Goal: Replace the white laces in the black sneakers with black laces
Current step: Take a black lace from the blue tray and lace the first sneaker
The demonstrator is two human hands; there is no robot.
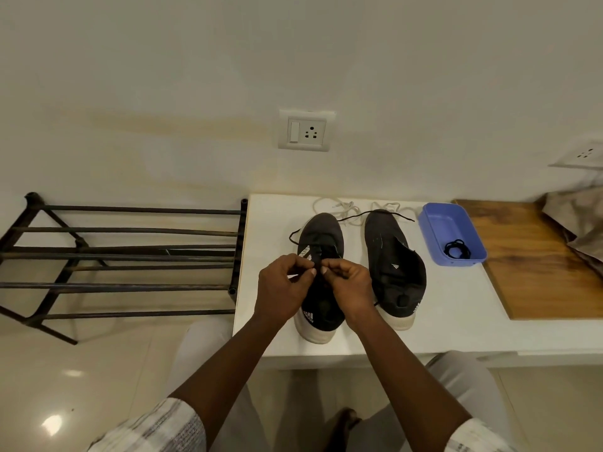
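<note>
Two black sneakers with white soles stand on a white table [456, 314], toes toward the wall. Over the left sneaker [321, 233] my left hand [284, 285] and my right hand [350, 285] meet at the eyelets, each pinching the black lace [359, 217], whose loose ends trail past the toe to both sides. The right sneaker [393, 265] has no lace in it. White laces [342, 207] lie loose behind the shoes. A second black lace [456, 248] is coiled in a blue tray [434, 223].
A black metal shoe rack [114, 256] stands left of the table. A wooden board [535, 259] lies at the right, with crumpled cloth [580, 220] at its far edge. A wall socket [306, 130] is above the table.
</note>
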